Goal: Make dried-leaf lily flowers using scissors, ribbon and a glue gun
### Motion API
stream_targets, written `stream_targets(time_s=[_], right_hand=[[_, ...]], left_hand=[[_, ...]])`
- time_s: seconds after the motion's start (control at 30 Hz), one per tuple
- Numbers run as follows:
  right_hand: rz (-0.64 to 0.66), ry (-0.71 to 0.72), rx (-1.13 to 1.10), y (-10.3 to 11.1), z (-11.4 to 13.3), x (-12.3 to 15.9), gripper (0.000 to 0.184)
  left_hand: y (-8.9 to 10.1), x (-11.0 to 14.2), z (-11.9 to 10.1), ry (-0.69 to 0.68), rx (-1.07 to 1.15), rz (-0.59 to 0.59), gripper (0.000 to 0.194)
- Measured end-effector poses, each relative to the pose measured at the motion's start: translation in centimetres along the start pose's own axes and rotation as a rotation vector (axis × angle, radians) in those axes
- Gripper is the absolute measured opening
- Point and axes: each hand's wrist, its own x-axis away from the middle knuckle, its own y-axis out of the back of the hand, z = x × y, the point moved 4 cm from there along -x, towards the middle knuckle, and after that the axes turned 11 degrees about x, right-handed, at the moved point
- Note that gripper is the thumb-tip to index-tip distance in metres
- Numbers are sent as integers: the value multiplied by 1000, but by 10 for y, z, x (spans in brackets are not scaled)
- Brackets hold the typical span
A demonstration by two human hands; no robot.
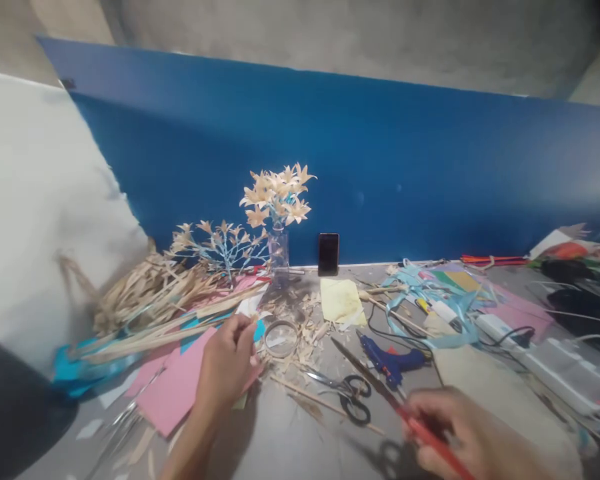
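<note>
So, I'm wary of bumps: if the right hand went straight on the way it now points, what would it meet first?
The right hand's red-handled blade would probably reach the pale shavings first; its height above them is unclear.

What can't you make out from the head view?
All in the head view:
What the left hand pinches, if anything: fingers and blur hide it.
Far end of the long red-handled, dark-bladed tool in the right hand: cut off by the bottom edge.
Dark, rounded object: cut off by the left edge.
Black items: blurred, their shapes unclear.
</note>
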Motion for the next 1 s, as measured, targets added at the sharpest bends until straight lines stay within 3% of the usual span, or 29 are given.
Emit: stream_targets(time_s=[0.07, 0.13, 0.33, 0.47, 0.7, 1.0], right_hand=[[57, 121, -224, -28, 29, -8, 25], [54, 140, -359, -44, 48, -19, 29], [68, 122, -477, -68, 67, -49, 42], [62, 193, -441, -78, 75, -65, 49], [26, 161, -359, -79, 98, -78, 59], [29, 204, -356, -91, 87, -78, 68]], left_hand=[[-1, 2, -4, 1, 12, -5, 26], [2, 3, -7, -7, 10, -17, 27], [13, 1, -10, -24, -7, -70, 26], [9, 3, -11, -57, -46, -70, 24], [7, 8, -9, -36, -75, -35, 20], [17, 10, -8, -71, -106, -38, 21]])
